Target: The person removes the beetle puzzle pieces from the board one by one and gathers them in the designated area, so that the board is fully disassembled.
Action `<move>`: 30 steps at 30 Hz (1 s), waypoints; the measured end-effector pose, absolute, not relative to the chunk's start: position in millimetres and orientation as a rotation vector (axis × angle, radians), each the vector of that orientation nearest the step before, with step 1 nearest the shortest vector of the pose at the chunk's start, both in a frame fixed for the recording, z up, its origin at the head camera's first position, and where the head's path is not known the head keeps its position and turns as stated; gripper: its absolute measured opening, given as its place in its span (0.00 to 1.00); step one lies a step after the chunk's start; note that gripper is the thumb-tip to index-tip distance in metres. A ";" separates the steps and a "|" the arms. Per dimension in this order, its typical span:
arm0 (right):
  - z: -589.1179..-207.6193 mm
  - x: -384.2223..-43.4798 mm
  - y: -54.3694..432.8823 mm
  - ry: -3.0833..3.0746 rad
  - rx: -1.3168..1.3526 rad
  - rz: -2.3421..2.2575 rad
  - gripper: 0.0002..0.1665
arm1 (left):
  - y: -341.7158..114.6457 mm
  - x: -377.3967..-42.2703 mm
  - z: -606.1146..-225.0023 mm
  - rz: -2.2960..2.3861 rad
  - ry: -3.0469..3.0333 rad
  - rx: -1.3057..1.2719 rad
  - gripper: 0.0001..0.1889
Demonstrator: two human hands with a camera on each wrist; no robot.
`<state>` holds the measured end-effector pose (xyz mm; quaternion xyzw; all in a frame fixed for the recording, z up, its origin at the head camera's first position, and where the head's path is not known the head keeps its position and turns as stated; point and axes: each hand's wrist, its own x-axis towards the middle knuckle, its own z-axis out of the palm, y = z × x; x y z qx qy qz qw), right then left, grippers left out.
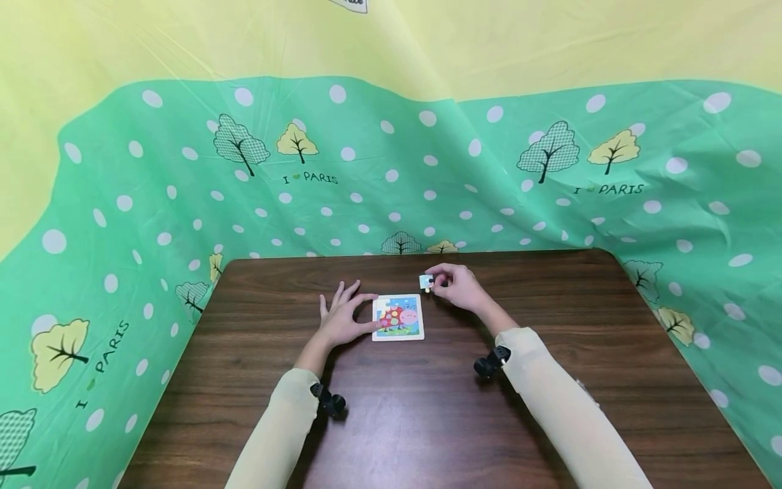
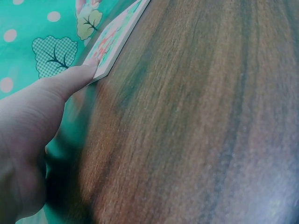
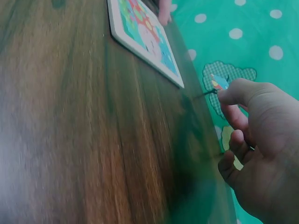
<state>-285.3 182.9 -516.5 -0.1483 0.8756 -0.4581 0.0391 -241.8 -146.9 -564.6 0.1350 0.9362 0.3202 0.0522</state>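
Observation:
A small square jigsaw puzzle (image 1: 408,331) with a pale border lies on the table, its picture a red spotted ladybug with a pink face. A patch at the picture's upper left is whitish. My left hand (image 1: 343,322) rests at the puzzle's left side, index fingertip by the upper left corner, thumb over the lower left, the other fingers spread. In the left wrist view the straight thumb (image 2: 70,83) touches the border. Just beyond the upper right corner, my right hand (image 1: 458,286) pinches a light blue puzzle piece (image 1: 425,280) between thumb and index finger, above the table.
The dark wood table (image 1: 403,421) ends at a green dotted cloth backdrop (image 1: 391,197) behind and at both sides. Small black devices are strapped at the left wrist (image 1: 330,402) and the right wrist (image 1: 491,363), below the cream sleeves.

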 end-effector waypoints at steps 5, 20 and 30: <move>-518.2 -286.1 194.6 2.685 -0.416 -1.419 0.20 | -147.1 -241.7 -565.1 0.976 2.848 0.413 0.39; -526.0 -290.9 210.4 2.697 -0.399 -1.417 0.20 | -146.7 -241.5 -565.4 0.978 2.844 0.409 0.38; -531.0 -295.2 208.5 2.712 -0.391 -1.423 0.19 | -147.2 -242.4 -564.4 0.969 2.846 0.410 0.37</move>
